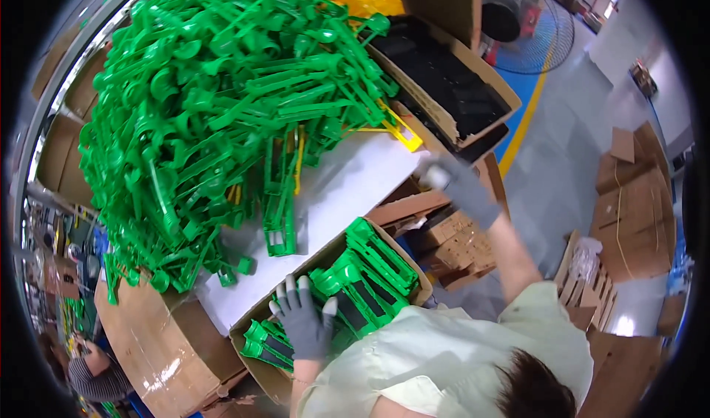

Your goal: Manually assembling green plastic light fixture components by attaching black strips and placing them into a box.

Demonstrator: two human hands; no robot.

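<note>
My left hand [305, 320], in a grey glove with pale fingertips, lies with fingers spread over a cardboard box [414, 264] close to my body. Under and beside it are long green plastic parts [362, 288], several with black strips set into them. Whether it touches one is hard to tell. My right hand [460, 187], also gloved, reaches out to the right and is smeared by motion. It is nearest to an open box of black pieces [451, 78]; what its fingers do cannot be made out.
A large heap of green plastic parts [214, 100] covers much of the white tabletop [355, 177]. One yellow part [403, 129] lies at its right edge. Another carton [159, 344] stands left, a floor fan [529, 26] far right. A co-worker [100, 373] is at lower left.
</note>
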